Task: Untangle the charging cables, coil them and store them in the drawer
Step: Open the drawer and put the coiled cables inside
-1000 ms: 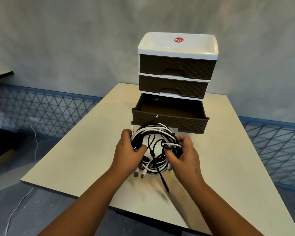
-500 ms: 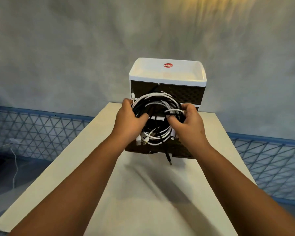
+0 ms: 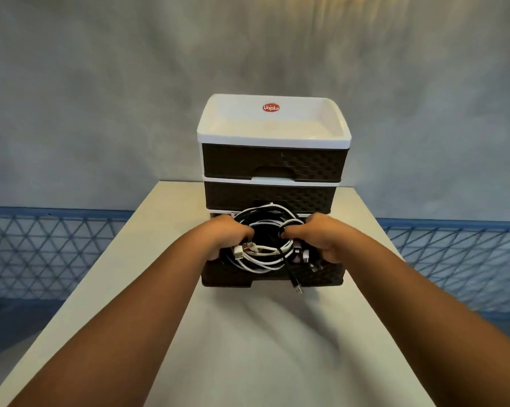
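A coil of black and white charging cables (image 3: 267, 251) lies over the pulled-out bottom drawer (image 3: 230, 274) of a brown and white drawer unit (image 3: 274, 160). My left hand (image 3: 228, 233) grips the coil's left side and my right hand (image 3: 321, 237) grips its right side. Several plug ends stick out of the bundle at the front. One black cable end (image 3: 294, 282) hangs over the drawer's front wall. The drawer's inside is mostly hidden by the coil and my hands.
The unit stands at the far end of a cream table (image 3: 247, 348); its two upper drawers are closed. A grey wall rises behind, with blue mesh fencing (image 3: 56, 254) on both sides of the table.
My hands carried the coil forward from above the table, up in front of the unit, then down into the open bottom drawer. The view tilted up and moved closer.
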### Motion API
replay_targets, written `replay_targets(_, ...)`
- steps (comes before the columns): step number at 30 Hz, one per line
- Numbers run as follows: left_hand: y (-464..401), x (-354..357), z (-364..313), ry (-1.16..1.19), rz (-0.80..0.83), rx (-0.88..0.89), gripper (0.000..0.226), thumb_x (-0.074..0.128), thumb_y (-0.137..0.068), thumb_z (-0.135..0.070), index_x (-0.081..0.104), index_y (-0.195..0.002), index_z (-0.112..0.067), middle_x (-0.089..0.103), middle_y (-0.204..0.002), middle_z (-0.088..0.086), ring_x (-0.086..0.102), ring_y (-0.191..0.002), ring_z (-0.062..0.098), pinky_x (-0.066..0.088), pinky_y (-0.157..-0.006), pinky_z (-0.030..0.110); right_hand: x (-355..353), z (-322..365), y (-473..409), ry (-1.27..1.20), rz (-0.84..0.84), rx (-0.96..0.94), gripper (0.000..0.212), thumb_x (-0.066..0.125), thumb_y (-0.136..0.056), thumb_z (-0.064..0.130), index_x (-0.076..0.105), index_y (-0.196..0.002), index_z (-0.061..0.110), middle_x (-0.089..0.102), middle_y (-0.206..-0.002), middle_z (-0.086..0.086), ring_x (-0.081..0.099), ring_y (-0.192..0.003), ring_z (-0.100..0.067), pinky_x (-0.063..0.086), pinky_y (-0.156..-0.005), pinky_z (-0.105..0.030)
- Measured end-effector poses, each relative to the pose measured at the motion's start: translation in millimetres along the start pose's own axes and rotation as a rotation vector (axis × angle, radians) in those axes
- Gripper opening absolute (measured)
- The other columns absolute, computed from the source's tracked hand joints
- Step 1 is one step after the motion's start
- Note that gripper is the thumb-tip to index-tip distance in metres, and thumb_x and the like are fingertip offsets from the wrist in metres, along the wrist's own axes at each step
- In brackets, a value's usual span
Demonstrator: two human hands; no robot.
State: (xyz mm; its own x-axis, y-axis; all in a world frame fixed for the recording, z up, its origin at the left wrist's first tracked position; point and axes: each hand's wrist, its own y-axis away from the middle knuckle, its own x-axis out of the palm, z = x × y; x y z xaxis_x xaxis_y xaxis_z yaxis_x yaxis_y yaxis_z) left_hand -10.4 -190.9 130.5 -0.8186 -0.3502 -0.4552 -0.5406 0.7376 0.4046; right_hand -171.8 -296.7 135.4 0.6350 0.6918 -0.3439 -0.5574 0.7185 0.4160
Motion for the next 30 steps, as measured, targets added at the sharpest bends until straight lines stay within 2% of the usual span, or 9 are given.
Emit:
replay_targets(3, -9, -2, -4, -0.148, 0.082, -0.076, 0.027, 0.061, -0.09, -0.03, 0.06, -0.109, -0.011, 0.061, -0.114, 0.01, 0.059, -0.104, 0.029, 0.05, -0.085, 0.04, -3, 4, -8, 0.036, 0.043, 0.09, 0.028, 0.07, -0.087, 0.015, 0.061, -0.11, 0.001, 0.071, -0.084, -0.017, 0.067, -0.055, -0.024, 0.058, -0.062, -0.037)
replay_targets(5, -13, -3, -9, -0.216, 0.116, -0.089, 0.022, 0.06, -0.092, -0.032, 0.059, -0.103, -0.013, 0.057, -0.109, 0.009, 0.054, -0.1, 0.026, 0.047, -0.083, 0.038, -4, 6, -13, 0.054, 0.047, 0.131, 0.027, 0.069, -0.089, 0.015, 0.06, -0.111, 0.002, 0.071, -0.086, -0.018, 0.065, -0.055, -0.023, 0.058, -0.061, -0.036)
replay_targets(9, -18, -1, -15, -0.236, 0.254, -0.134, 0.02, 0.058, -0.094, -0.027, 0.063, -0.081, -0.013, 0.066, -0.06, 0.003, 0.059, -0.066, 0.02, 0.051, -0.063, 0.03, -5, 4, -24, 0.06, 0.044, 0.166, 0.025, 0.067, -0.091, 0.017, 0.06, -0.113, 0.006, 0.071, -0.105, -0.02, 0.067, -0.076, -0.028, 0.059, -0.069, -0.036)
replay_targets(12, -25, 0, -14, -0.277, 0.298, -0.152, 0.018, 0.058, -0.093, -0.028, 0.067, -0.088, -0.014, 0.067, -0.073, 0.005, 0.063, -0.061, 0.017, 0.053, -0.059, 0.028, -3, -1, -33, 0.077, 0.049, 0.168, 0.022, 0.065, -0.091, 0.016, 0.062, -0.11, 0.007, 0.07, -0.11, -0.022, 0.066, -0.086, -0.031, 0.058, -0.083, -0.044)
replay_targets(16, -32, 1, -15, -0.295, 0.329, -0.168, 0.022, 0.058, -0.094, -0.03, 0.067, -0.098, -0.011, 0.069, -0.084, 0.008, 0.066, -0.067, 0.02, 0.057, -0.066, 0.031, -2, -5, -41, 0.102, 0.027, 0.171, 0.025, 0.069, -0.088, 0.017, 0.062, -0.109, 0.007, 0.07, -0.107, -0.021, 0.07, -0.092, -0.032, 0.058, -0.083, -0.046)
replay_targets(20, -32, 6, -13, -0.577, 0.15, -0.029, 0.036, 0.054, -0.095, -0.038, 0.058, -0.118, -0.01, 0.061, -0.113, 0.012, 0.061, -0.093, 0.027, 0.053, -0.085, 0.036, 4, -15, -50, 0.142, -0.045, 0.144, 0.033, 0.073, -0.084, 0.02, 0.062, -0.111, 0.004, 0.071, -0.102, -0.019, 0.07, -0.094, -0.034, 0.056, -0.088, -0.05)
replay_targets(24, -30, 11, -10, -0.678, -0.009, 0.094, 0.049, 0.056, -0.092, -0.05, 0.06, -0.115, -0.007, 0.056, -0.09, 0.006, 0.054, -0.082, 0.022, 0.042, -0.07, 0.029, 7, -18, -45, 0.122, -0.069, 0.084, 0.03, 0.073, -0.084, 0.017, 0.063, -0.107, 0.0, 0.071, -0.099, -0.02, 0.07, -0.092, -0.034, 0.057, -0.086, -0.049)
replay_targets(27, -20, 8, -13, -0.72, -0.052, 0.168, 0.051, 0.053, -0.093, -0.053, 0.059, -0.113, -0.007, 0.062, -0.1, 0.009, 0.054, -0.085, 0.022, 0.042, -0.072, 0.029, 2, -15, -36, 0.168, -0.044, 0.02, 0.031, 0.071, -0.087, 0.021, 0.063, -0.113, 0.006, 0.07, -0.103, -0.015, 0.07, -0.092, -0.029, 0.058, -0.086, -0.043)
replay_targets(30, -6, -3, -13, -0.713, -0.111, 0.271, 0.049, 0.05, -0.095, -0.052, 0.06, -0.115, -0.009, 0.063, -0.103, 0.009, 0.055, -0.085, 0.021, 0.042, -0.071, 0.03, -7, -8, -18, 0.5, -0.109, -0.075, 0.043, 0.065, -0.091, 0.035, 0.056, -0.128, 0.014, 0.064, -0.12, -0.009, 0.063, -0.104, -0.025, 0.051, -0.092, -0.037)
